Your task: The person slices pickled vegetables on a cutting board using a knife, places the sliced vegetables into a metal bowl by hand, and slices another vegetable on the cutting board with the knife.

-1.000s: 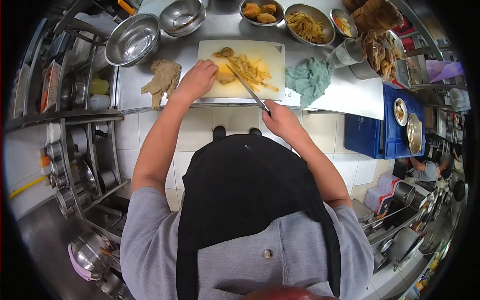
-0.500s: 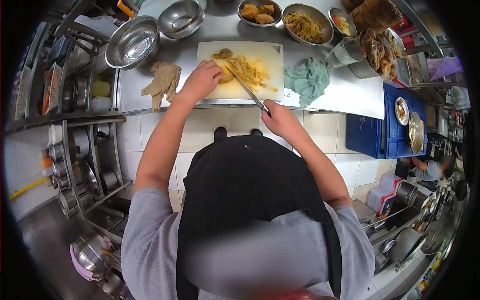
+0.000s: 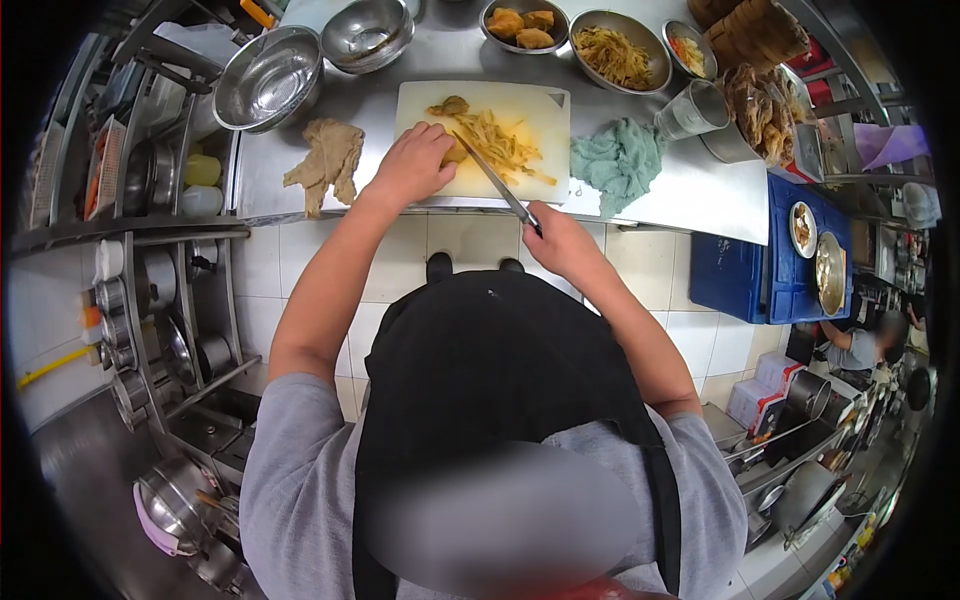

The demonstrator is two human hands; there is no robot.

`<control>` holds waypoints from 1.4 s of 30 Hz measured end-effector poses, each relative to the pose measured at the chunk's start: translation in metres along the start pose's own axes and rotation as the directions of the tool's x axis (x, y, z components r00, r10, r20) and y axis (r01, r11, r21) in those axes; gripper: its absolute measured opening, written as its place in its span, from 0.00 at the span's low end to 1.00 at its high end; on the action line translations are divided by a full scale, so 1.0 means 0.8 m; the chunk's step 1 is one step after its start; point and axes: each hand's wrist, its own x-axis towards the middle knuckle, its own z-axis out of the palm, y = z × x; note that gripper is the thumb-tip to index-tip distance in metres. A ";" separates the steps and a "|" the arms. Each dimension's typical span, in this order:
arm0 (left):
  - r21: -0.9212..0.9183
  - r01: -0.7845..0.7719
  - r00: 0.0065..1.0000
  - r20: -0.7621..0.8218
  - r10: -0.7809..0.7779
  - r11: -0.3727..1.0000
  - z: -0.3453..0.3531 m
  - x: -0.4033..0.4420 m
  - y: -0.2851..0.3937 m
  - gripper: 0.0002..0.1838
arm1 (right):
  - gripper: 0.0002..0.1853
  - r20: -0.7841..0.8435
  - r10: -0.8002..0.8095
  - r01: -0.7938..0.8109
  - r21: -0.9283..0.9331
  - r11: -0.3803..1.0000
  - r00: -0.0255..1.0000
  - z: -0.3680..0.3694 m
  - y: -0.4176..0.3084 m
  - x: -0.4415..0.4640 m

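Observation:
A white cutting board [image 3: 548,118] lies near the front edge of the steel counter. On its left part, my left hand [image 3: 415,165] presses closed fingers onto a yellowish vegetable piece [image 3: 457,153], mostly hidden under them. My right hand [image 3: 558,236] is wrapped around the handle of a kitchen knife [image 3: 492,178]. The blade slants up and left across the board, its tip beside the fingers of my left hand. Yellow vegetable strips [image 3: 505,145] are scattered to the right of the blade and beyond it. A brownish vegetable chunk [image 3: 452,105] sits at the far side.
A beige cloth [image 3: 328,162] and a green cloth [image 3: 620,160] flank the board. Behind stand metal bowls [image 3: 268,80], a bowl of vegetable strips [image 3: 618,58], a bowl of orange chunks [image 3: 520,28] and a clear container [image 3: 692,110]. Blue crates [image 3: 728,262] stand right; another person [image 3: 858,345] is beyond.
My left hand has shifted slightly right and toward me, covering more of the yellowish piece. The knife remains in my right hand at nearly the same slant.

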 end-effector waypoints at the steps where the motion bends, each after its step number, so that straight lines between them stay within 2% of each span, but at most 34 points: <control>1: 0.005 -0.001 1.000 0.008 0.001 1.000 0.000 0.000 0.000 0.21 | 0.13 0.008 -0.004 0.004 -0.011 1.000 1.000 0.000 -0.001 -0.001; 2: 0.004 0.000 1.000 0.006 0.000 1.000 0.001 -0.001 -0.001 0.21 | 0.13 0.008 -0.004 0.004 -0.013 1.000 1.000 0.005 0.001 0.000; 4: 0.024 -0.075 0.977 -0.196 0.078 0.997 0.004 -0.006 0.002 0.18 | 0.13 -0.045 -0.041 0.034 -0.136 0.990 0.998 0.016 0.009 0.002; 5: 0.021 -0.073 0.977 -0.198 0.075 0.997 0.007 -0.010 0.004 0.18 | 0.13 -0.042 -0.040 0.034 -0.140 0.990 0.998 0.016 0.012 0.003; 7: 0.031 -0.056 0.952 -0.300 0.063 0.998 0.004 -0.017 0.014 0.14 | 0.14 -0.018 -0.118 0.110 -0.225 0.968 0.993 0.013 0.012 0.006; 11: -0.015 -0.010 0.970 -0.245 0.006 1.000 0.024 -0.032 0.003 0.13 | 0.13 0.002 -0.107 0.105 -0.208 0.973 0.994 0.013 0.009 0.007; 13: -0.005 -0.097 0.957 -0.275 0.092 0.995 0.024 -0.028 -0.004 0.11 | 0.14 0.000 -0.149 0.146 -0.209 0.967 0.989 0.013 0.009 0.005; 14: -0.012 -0.091 0.957 -0.278 0.084 0.996 0.024 -0.025 -0.009 0.11 | 0.14 0.007 -0.149 0.147 -0.215 0.966 0.989 0.012 0.008 0.003; 16: 0.059 -0.182 0.958 -0.215 0.190 0.982 0.018 -0.018 -0.020 0.10 | 0.15 0.035 -0.164 0.168 -0.217 0.962 0.986 0.010 0.003 -0.001; 19: 0.089 -0.247 0.947 -0.189 0.260 0.965 0.003 -0.012 -0.024 0.09 | 0.14 0.046 -0.148 0.155 -0.225 0.962 0.988 0.019 0.002 -0.006; 23: 0.024 -0.210 0.966 -0.152 0.211 0.977 0.003 -0.015 -0.015 0.11 | 0.13 0.027 -0.093 0.096 -0.244 0.965 0.995 0.010 -0.014 -0.007; 25: 0.019 -0.245 0.930 -0.279 0.240 0.969 0.014 -0.016 -0.010 0.12 | 0.13 -0.044 -0.061 0.047 -0.267 0.963 0.997 0.006 -0.021 -0.008; 28: 0.064 -0.234 0.927 -0.287 0.242 0.970 0.023 -0.017 -0.009 0.14 | 0.12 -0.029 -0.103 0.090 -0.297 0.951 0.994 0.018 -0.009 0.000; 32: 0.059 -0.245 0.929 -0.272 0.252 0.968 0.021 -0.013 -0.018 0.14 | 0.13 0.009 -0.066 0.065 -0.296 0.953 0.998 0.018 -0.010 0.004; 34: 0.066 -0.296 0.930 -0.205 0.303 0.953 0.016 -0.009 -0.026 0.14 | 0.13 -0.034 -0.123 0.108 -0.297 0.949 0.992 0.023 -0.007 0.002; 37: 0.074 -0.349 0.908 -0.220 0.356 0.934 0.010 -0.006 -0.033 0.14 | 0.13 0.006 -0.108 0.105 -0.290 0.951 0.994 0.021 -0.012 -0.003; 41: 0.052 -0.327 0.919 -0.216 0.330 0.944 0.009 -0.009 -0.028 0.14 | 0.13 -0.011 -0.114 0.106 -0.282 0.953 0.993 0.019 -0.012 -0.003; 42: 0.024 -0.259 0.920 -0.299 0.254 0.966 0.009 -0.015 -0.026 0.15 | 0.13 -0.014 -0.077 0.070 -0.276 0.958 0.997 0.016 -0.014 -0.001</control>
